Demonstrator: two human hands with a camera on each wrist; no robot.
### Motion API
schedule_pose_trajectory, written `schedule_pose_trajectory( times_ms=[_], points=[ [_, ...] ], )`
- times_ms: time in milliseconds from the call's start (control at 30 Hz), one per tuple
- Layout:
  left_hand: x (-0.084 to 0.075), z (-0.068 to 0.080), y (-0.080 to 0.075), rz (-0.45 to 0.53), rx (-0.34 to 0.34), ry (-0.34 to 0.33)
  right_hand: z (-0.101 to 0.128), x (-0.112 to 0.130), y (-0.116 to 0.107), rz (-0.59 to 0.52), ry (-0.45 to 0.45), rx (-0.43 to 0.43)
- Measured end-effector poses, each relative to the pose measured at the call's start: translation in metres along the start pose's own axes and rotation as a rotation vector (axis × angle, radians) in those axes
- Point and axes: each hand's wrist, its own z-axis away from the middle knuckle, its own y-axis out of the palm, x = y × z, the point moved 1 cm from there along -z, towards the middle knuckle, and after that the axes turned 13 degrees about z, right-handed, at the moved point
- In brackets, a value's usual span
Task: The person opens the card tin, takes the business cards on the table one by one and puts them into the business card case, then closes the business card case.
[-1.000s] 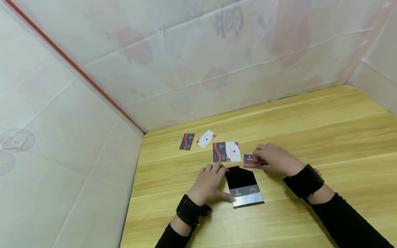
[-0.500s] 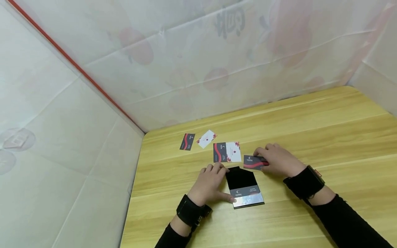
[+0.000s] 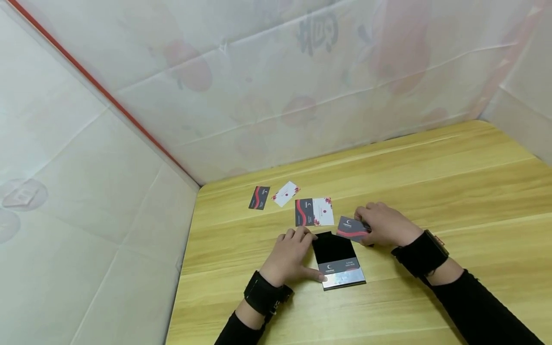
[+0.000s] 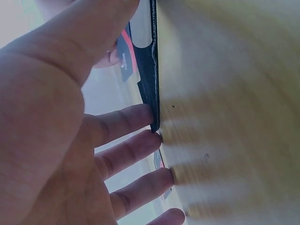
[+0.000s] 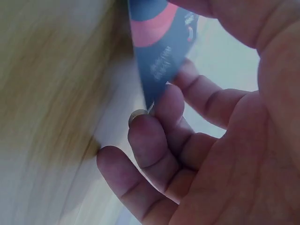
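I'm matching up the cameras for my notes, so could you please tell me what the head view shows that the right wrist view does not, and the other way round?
Only the head view shows the left hand touching the card case, the loose cards farther back, and the wristbands.

Only the right wrist view shows the palm side of the right hand.

Both show the right hand itself, the held card and the wooden table.

Soft, even light fills the head view; a silver strip gleams toward five o'clock. The left wrist view is hazy, blown white at ten, shadows running from fingers across the bench toward three. The right is dimmer, its card blurred.
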Motion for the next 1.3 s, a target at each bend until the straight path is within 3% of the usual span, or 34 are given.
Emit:
schedule_pose_trajectory(
  times_ms=[333,600,1300],
  points=[
    [0.002,-0.001,0.003,-0.009,-0.009,0.016,0.000,0.002,-0.002,0.005,-0.011,0.027],
    [0.001,0.002,0.006,-0.003,0.007,0.014,-0.001,0.006,0.004,0.030,-0.057,-0.060],
    [0.004,-0.002,0.005,-0.017,-0.005,0.011,-0.005,0.016,-0.015,-0.011,-0.122,-0.300]
  ],
)
